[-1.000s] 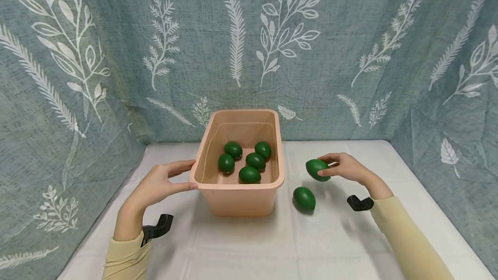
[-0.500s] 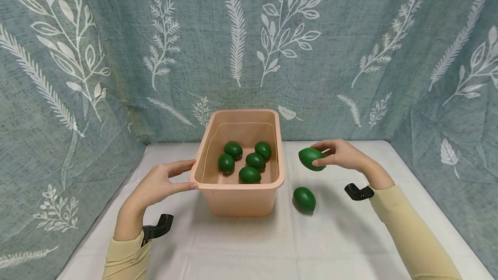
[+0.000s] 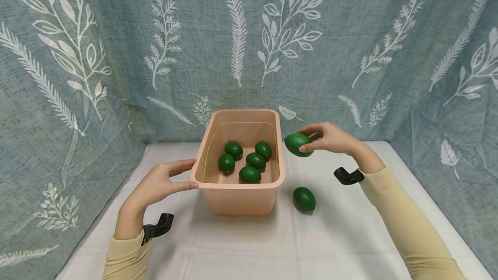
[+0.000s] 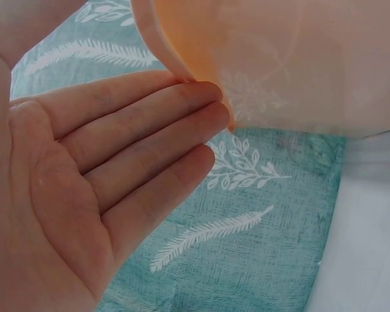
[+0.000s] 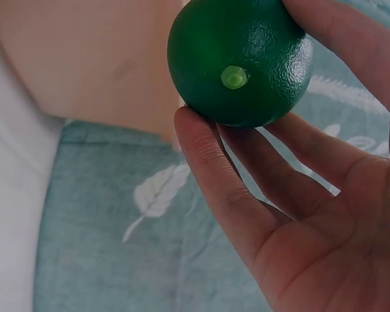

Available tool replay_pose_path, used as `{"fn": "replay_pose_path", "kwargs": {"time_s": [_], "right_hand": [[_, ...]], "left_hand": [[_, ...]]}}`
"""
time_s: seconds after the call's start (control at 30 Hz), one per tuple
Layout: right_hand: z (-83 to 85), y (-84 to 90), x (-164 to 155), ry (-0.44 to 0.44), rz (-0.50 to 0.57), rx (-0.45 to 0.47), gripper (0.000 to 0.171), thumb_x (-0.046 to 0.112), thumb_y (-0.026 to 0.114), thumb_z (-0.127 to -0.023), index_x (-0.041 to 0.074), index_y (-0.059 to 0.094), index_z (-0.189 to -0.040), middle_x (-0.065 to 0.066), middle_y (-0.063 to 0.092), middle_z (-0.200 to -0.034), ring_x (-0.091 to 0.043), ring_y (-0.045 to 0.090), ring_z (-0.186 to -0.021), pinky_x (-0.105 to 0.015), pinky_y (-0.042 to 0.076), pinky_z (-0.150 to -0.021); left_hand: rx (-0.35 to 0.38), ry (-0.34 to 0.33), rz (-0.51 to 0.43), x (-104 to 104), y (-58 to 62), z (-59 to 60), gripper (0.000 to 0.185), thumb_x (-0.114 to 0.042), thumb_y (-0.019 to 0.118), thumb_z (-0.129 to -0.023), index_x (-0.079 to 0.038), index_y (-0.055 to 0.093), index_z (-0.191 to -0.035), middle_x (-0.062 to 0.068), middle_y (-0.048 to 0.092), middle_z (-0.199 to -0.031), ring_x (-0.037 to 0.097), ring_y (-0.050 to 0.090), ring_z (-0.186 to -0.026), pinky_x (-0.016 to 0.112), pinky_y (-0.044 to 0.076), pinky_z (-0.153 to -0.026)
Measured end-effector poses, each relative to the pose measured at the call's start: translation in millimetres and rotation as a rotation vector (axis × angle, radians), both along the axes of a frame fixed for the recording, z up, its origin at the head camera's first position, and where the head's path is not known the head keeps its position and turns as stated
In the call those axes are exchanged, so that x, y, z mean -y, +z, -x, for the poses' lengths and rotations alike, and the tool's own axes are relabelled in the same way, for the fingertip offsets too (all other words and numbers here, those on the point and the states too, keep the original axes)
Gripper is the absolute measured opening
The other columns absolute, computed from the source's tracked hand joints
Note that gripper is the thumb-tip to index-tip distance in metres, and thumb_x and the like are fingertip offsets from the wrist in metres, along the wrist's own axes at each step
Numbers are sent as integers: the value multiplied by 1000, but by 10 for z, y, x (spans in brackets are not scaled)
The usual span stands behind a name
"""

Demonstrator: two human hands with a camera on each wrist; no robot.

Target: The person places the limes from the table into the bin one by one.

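A green lime is held in the air by my right hand, just right of the peach-coloured bin. In the right wrist view, the thumb and fingers grip this lime, its pale stem spot facing the camera. My left hand touches the bin's left rim near the front corner; in the left wrist view its fingers lie nearly straight against the rim. Several limes lie on the bin's floor. One more lime rests on the table, right of the bin.
A white cloth covers the table. Behind and at both sides hangs a blue-green curtain with white leaf prints. Black wrist cameras sit on both wrists, below the hands.
My right hand has lifted the lime and carried it left, close to the bin's right rim. My left hand, the bin and the other limes stay put.
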State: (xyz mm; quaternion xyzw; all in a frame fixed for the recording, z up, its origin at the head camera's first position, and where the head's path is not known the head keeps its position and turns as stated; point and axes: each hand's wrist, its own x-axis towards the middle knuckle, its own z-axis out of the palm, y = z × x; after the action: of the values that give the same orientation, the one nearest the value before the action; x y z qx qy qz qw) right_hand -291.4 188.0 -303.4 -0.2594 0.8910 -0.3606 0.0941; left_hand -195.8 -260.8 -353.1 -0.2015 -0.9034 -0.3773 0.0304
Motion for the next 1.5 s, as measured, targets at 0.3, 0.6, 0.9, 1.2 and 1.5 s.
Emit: {"fn": "replay_pose_path", "kwargs": {"time_s": [0.3,0.6,0.9,1.2,1.5], "right_hand": [[50,258,227,44,-75,-37,60,42,77,-77,17,59,-129,-4,63,-123,-22,62,-109,-37,54,-85],[73,422,475,97,-125,-66,59,45,76,-78,19,60,-128,-1,64,-119,-20,62,-108,-36,55,-85],[116,458,753,157,-146,-35,55,41,75,-80,17,60,-128,0,63,-121,-20,61,-111,-36,53,-90],[174,340,1022,203,-93,-20,50,33,71,-85,13,59,-129,-5,62,-126,-22,61,-113,-36,53,-92],[123,329,964,174,-20,-42,47,31,69,-88,13,58,-130,-8,61,-127,-20,61,-115,-36,52,-94]], "left_hand": [[8,1,3,4,-9,-7,67,-43,75,-79,-13,55,-135,6,57,-134,31,52,-125,52,44,-101],[4,3,-2,20,-24,-3,65,-43,75,-79,-15,55,-134,6,57,-134,31,52,-125,52,44,-101],[12,9,0,3,-32,-15,67,-43,75,-78,-13,55,-135,6,57,-134,31,52,-126,52,44,-102],[12,15,2,5,-28,-26,68,-44,75,-78,-13,54,-135,6,57,-134,31,52,-126,52,44,-102],[19,16,6,4,-11,-29,68,-45,75,-78,-14,54,-135,6,56,-135,31,51,-126,53,44,-101]]}}
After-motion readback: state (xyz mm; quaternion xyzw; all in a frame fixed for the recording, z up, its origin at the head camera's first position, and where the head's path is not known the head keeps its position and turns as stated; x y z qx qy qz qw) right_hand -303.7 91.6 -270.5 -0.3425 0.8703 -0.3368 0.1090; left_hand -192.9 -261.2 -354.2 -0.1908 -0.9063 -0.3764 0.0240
